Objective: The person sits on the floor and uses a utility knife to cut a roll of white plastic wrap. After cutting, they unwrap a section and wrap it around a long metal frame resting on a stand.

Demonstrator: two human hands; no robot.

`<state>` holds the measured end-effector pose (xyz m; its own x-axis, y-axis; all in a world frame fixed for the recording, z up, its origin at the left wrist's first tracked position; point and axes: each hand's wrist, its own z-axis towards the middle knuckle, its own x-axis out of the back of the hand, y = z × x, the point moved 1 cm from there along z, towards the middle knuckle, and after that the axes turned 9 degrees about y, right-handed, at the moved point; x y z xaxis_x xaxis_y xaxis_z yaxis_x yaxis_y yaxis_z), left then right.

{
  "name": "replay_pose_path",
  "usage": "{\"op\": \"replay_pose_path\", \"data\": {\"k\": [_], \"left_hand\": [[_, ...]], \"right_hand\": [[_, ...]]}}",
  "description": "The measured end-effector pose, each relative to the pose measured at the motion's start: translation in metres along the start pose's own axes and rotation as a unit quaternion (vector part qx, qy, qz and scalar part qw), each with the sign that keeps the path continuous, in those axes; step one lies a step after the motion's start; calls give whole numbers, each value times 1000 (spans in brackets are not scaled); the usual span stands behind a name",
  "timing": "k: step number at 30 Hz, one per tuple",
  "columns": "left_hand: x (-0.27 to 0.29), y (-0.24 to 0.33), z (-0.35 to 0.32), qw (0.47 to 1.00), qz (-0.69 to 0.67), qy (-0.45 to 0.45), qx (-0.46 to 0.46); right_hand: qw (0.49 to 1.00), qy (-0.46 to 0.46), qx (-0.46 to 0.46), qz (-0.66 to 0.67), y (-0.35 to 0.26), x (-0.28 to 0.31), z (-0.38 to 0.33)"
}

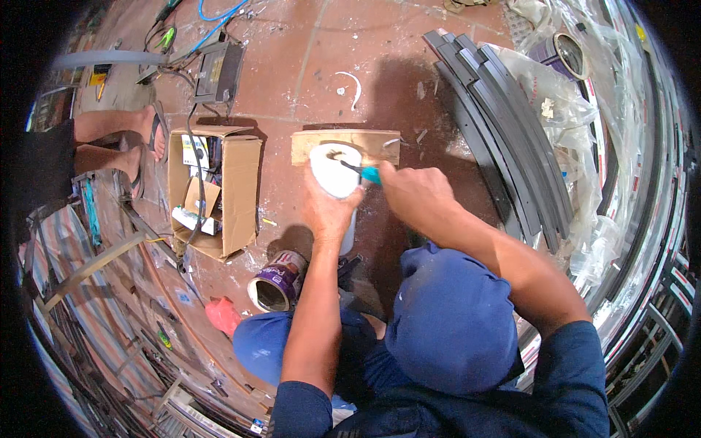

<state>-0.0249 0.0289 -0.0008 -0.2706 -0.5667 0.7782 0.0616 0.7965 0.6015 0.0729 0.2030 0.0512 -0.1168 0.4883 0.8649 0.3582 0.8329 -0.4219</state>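
Observation:
My left hand [325, 208] is wrapped around a white rounded piece [336, 180] with a dark, brownish opening in its upper part; I cannot make out its exact kind. My right hand [420, 193] grips a tool with a teal handle [371, 174] and a thin dark shaft, which looks like a screwdriver. Its tip reaches to the edge of the opening. Beneath the white piece, partly covered by it, a short wooden board [380, 144] lies on the reddish tiled floor. My blue-clad knees [453, 321] are bent below my arms.
An open cardboard box [239, 193] with packages stands at left, beside another person's feet [150, 139]. A purple can [277, 281] sits near my left forearm. Dark curved-looking strips [504, 131] are stacked at right, by plastic sheeting [577, 109]. A dark metal box [219, 71] trails cables.

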Motion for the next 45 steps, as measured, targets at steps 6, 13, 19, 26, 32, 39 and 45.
{"op": "replay_pose_path", "data": {"k": [6,13,19,26,32,39,45], "left_hand": [[-17,-27,9,994,-43,36,-90],[-14,-23,12,998,-28,-2,-58],[-10,-31,16,998,-31,2,-62],[-12,-23,17,996,-34,11,-79],[-7,-24,16,997,-7,4,-71],[-7,-28,17,997,-34,2,-64],[-6,-14,16,997,-35,-3,-67]], "right_hand": [[1000,7,9,-27,2,10,-2],[996,13,14,-83,3,5,12],[999,-17,12,-45,5,3,2],[999,-38,-7,-26,7,0,16],[999,-39,-9,-35,8,-3,10],[999,-12,5,-47,7,-1,8],[999,-5,3,-45,10,-7,15]]}}
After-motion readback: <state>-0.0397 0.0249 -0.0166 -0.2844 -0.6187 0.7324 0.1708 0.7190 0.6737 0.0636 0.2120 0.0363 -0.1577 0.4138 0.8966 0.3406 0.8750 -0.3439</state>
